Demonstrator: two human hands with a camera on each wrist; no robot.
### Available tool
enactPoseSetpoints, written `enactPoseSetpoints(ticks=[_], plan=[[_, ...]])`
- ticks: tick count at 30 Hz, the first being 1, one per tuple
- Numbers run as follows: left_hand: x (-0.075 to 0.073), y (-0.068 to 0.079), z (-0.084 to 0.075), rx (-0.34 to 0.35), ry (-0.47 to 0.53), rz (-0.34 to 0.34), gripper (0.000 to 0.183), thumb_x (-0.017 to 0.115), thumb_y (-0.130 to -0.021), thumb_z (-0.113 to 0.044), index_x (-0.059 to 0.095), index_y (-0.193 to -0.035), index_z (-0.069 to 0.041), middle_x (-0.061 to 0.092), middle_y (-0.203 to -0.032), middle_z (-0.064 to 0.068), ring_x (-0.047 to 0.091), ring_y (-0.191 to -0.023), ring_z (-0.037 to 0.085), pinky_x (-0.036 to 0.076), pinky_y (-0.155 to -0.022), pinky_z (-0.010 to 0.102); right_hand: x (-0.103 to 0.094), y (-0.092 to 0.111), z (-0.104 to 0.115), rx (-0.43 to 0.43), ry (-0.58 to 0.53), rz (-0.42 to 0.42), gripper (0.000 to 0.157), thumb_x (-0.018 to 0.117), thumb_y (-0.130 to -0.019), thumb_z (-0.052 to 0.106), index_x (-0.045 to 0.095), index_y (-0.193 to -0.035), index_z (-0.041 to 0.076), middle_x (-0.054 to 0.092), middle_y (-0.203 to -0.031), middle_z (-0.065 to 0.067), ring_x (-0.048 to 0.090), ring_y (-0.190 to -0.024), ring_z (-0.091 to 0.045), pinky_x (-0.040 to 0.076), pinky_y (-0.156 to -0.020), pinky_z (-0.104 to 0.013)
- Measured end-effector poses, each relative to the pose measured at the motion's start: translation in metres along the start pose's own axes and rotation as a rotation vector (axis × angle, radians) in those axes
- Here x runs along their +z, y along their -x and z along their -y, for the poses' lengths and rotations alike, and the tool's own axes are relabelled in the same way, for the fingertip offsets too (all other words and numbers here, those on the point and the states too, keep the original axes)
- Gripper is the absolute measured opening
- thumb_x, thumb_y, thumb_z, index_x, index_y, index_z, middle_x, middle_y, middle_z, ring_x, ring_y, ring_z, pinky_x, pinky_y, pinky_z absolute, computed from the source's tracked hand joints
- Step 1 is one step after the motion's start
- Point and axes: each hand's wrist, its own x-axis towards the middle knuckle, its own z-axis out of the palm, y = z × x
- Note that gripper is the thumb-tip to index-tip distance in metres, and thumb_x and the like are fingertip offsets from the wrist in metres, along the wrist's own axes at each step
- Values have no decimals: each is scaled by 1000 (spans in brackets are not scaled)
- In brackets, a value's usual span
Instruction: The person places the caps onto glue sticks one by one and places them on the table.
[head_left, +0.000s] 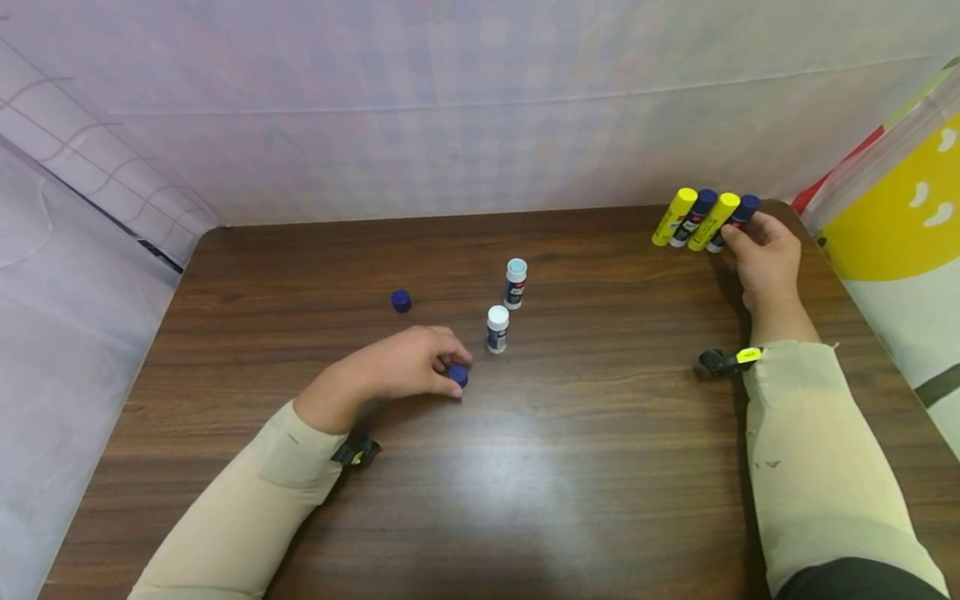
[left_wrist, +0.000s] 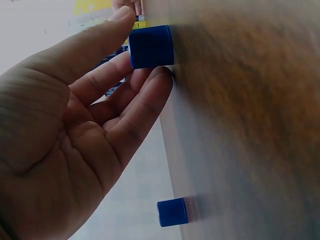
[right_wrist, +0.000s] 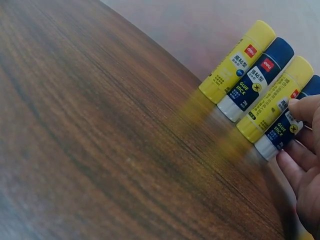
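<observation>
My left hand (head_left: 408,362) is around a small dark-blue cap (head_left: 458,376) that stands on the table. In the left wrist view the thumb is a little apart from this cap (left_wrist: 151,47), and the fingers curve loosely beside it. Right of that hand stand a glue stick with a white top (head_left: 497,330) and, just behind it, an uncapped glue stick (head_left: 515,283). A second blue cap (head_left: 401,301) stands to the left. At the far right my right hand (head_left: 768,254) pinches an upright blue-and-white glue stick (right_wrist: 282,129), the last in a row.
Beside the held stick stand a yellow glue stick (right_wrist: 274,100), a blue one (right_wrist: 256,80) and another yellow one (right_wrist: 236,62), close together near the back right corner of the wooden table (head_left: 600,467). A pale patterned cloth (head_left: 420,108) hangs behind the table's back edge.
</observation>
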Motion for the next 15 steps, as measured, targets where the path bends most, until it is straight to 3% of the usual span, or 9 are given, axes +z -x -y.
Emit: enactPoseSetpoints(ticks=[15], plan=[[2,-4,0,-20,-7,6,26,79,-94,-17,73,-119,-11,69,-119,3,68,-104,15,59,-95,30,-1,-1,-2,-19,-36,-8,31,78,-93,11,71,-122,15,71,-100,11,64,-94,-5,59,-68,-12]])
